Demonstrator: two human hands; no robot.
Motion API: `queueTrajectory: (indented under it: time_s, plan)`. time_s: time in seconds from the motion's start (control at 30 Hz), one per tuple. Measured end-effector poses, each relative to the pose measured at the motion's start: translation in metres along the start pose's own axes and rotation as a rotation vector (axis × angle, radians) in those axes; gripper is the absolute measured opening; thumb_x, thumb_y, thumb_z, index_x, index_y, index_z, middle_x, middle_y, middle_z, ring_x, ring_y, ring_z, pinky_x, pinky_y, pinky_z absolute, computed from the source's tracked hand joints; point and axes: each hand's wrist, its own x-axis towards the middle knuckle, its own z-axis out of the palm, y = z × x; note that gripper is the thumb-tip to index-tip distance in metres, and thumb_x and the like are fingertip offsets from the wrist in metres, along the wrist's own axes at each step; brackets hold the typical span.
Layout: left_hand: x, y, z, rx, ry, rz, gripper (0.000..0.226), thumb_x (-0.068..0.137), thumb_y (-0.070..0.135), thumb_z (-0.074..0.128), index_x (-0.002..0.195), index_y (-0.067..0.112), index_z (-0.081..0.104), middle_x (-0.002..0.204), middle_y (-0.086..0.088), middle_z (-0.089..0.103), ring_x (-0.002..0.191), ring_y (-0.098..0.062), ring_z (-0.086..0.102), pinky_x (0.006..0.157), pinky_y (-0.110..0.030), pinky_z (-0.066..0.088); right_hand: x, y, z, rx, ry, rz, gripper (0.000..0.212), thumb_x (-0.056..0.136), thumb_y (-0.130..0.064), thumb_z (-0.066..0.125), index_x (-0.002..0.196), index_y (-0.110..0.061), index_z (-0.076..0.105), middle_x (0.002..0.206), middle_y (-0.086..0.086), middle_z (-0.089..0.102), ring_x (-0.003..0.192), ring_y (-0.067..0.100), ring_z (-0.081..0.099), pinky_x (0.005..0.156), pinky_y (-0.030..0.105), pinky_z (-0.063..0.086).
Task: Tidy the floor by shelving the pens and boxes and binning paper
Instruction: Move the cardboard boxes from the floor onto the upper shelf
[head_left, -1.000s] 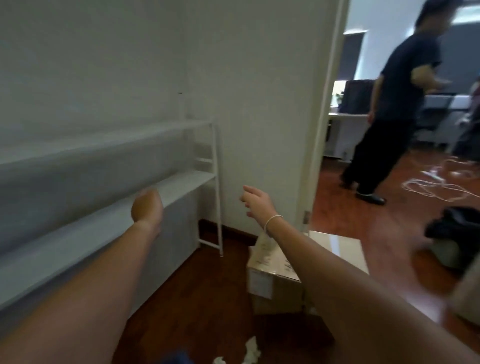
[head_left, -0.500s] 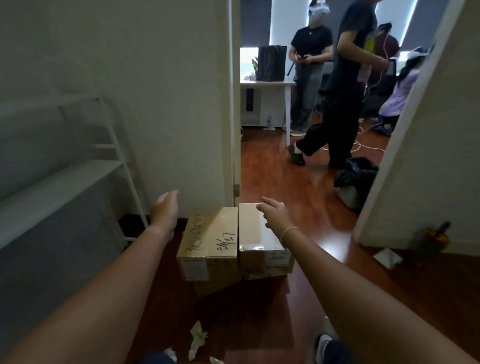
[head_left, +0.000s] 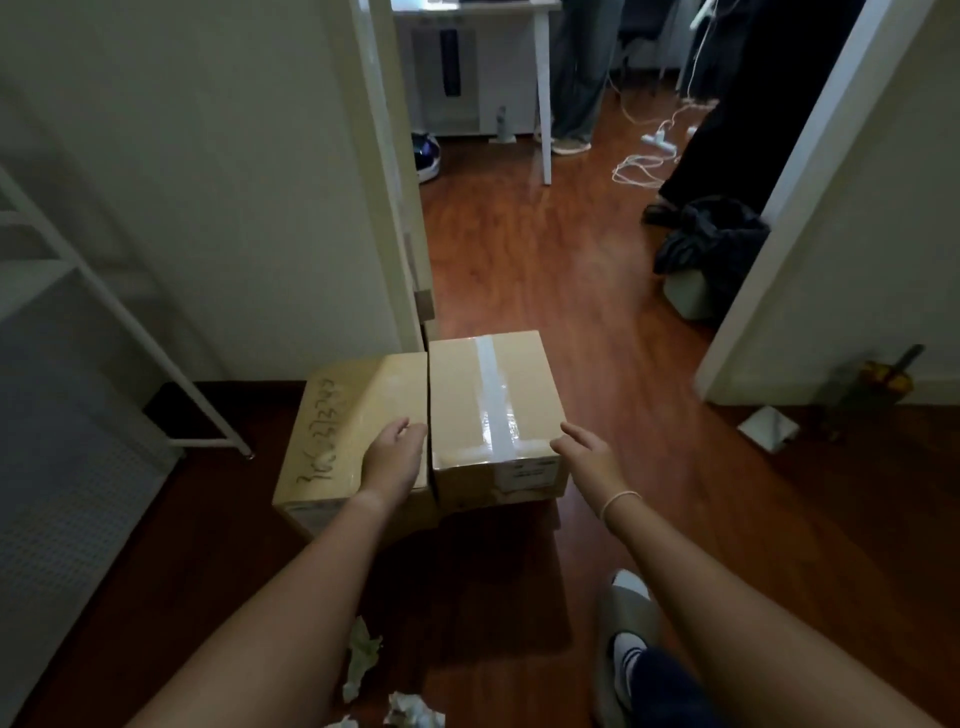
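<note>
Two cardboard boxes sit side by side on the wooden floor (head_left: 571, 291), touching along one edge, right by the door frame (head_left: 384, 171). The taped box (head_left: 493, 395) on the right has a strip of clear tape down its top and a label on its near face; the box with writing (head_left: 337, 426) on the left carries handwritten marks along its top.

The left hand (head_left: 392, 457) hovers over the near right part of the written box, fingers curled loosely and empty, right next to the gap between the boxes (whether it touches the cardboard I cannot tell). The right hand (head_left: 589, 454) is open with fingers stretched forward, just beside the taped box's near right corner, holding nothing; a thin band circles that wrist.

Crumpled paper (head_left: 363, 660) lies on the floor near the bottom edge, with more scraps (head_left: 413, 712) beside it, and another piece of paper (head_left: 769, 428) rests by the right wall. A white shelf (head_left: 119, 322) stands against the left wall. A bin with a dark bag (head_left: 711, 249) sits in the doorway.
</note>
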Motion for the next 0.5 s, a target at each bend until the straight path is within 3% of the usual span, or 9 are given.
queueTrajectory:
  time_s: [0.1, 0.27, 0.5]
  plan:
    - [0.036, -0.017, 0.038, 0.120, -0.078, 0.001, 0.051, 0.091, 0.035, 0.046, 0.138, 0.016, 0.044, 0.145, -0.006, 0.045, 0.133, -0.023, 0.040, 0.107, -0.034, 0.031, 0.045, 0.032, -0.007, -0.027, 0.029, 0.065, 0.048, 0.085, -0.016, 0.056, 0.133, -0.012, 0.050, 0.135, 0.011, 0.053, 0.118, 0.020, 0.051, 0.104, 0.034, 0.039]
    - [0.083, -0.040, 0.079, 0.298, -0.156, 0.042, 0.052, 0.091, 0.033, 0.045, 0.141, 0.018, 0.040, 0.149, -0.004, 0.039, 0.137, -0.022, 0.034, 0.111, -0.036, 0.028, 0.107, 0.063, -0.010, -0.029, 0.048, 0.119, 0.056, 0.084, -0.021, 0.058, 0.138, -0.013, 0.043, 0.139, 0.010, 0.049, 0.115, 0.019, 0.050, 0.089, 0.027, 0.038]
    - [0.126, -0.069, 0.118, 0.615, -0.168, -0.017, 0.056, 0.091, 0.040, 0.041, 0.144, 0.025, 0.033, 0.156, -0.008, 0.021, 0.143, -0.029, 0.019, 0.115, -0.046, 0.023, 0.176, 0.090, 0.001, -0.107, -0.005, 0.159, 0.072, 0.082, -0.037, 0.062, 0.144, -0.016, 0.031, 0.151, 0.005, 0.034, 0.135, 0.024, 0.036, 0.109, 0.040, 0.033]
